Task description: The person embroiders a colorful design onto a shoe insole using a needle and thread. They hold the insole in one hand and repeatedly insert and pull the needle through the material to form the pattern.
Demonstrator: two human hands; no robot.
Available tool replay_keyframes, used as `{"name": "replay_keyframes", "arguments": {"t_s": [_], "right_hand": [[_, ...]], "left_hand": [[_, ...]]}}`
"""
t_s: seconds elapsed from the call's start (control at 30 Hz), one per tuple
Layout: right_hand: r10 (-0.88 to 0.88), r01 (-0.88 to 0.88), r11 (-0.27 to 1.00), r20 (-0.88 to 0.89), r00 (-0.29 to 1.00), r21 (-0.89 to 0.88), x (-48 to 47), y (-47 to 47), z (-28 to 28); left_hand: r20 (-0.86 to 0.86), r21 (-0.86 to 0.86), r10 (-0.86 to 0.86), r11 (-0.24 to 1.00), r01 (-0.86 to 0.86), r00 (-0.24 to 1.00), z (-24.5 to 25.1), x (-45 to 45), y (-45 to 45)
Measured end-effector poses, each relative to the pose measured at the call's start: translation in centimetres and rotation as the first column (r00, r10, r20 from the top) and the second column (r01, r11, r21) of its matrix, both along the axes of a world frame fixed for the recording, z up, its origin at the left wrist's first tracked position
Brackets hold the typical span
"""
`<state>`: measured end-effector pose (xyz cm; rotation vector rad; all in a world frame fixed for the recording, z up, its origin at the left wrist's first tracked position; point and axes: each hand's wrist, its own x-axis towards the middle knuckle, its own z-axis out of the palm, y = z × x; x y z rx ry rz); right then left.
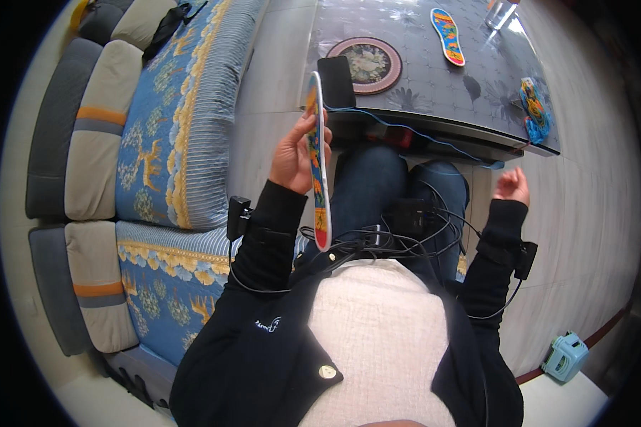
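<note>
My left hand grips an embroidered insole, held upright on edge, with a blue, orange and red pattern and a white rim. Out to the right, my right hand is raised with its fingers curled and blurred. A blue thread stretches from near the held insole across the table front to close by the right fingertips. Whether those fingers pinch the thread or a needle cannot be made out. A second insole of similar pattern lies on the table.
The low table bears a black phone-like slab, a round floral mat, a bundle of coloured threads and a clear container. Black cables cross my lap. A sofa stands left; a light-blue plastic stool lower right.
</note>
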<state>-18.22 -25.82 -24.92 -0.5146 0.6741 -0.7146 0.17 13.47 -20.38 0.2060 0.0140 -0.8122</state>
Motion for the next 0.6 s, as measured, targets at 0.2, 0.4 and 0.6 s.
{"name": "replay_keyframes", "arguments": {"t_s": [0.2,0.4,0.6], "right_hand": [[0.458,-0.409,0.529,-0.155,0.875,-0.744,4.8,12.9,7.9],[0.480,-0.411,0.335,-0.222,0.849,-0.848,6.6,17.7,11.3],[0.493,-0.347,0.337,-0.150,0.857,-0.875,7.0,18.0,11.0]], "left_hand": [[-0.011,-0.238,-0.213,0.950,0.204,0.977,1.0,-3.2,-5.0],[-0.017,-0.285,-0.300,0.916,0.283,0.954,2.5,-5.8,-6.8],[0.017,-0.275,-0.312,0.912,0.305,0.950,2.9,-6.1,-7.4]]}}
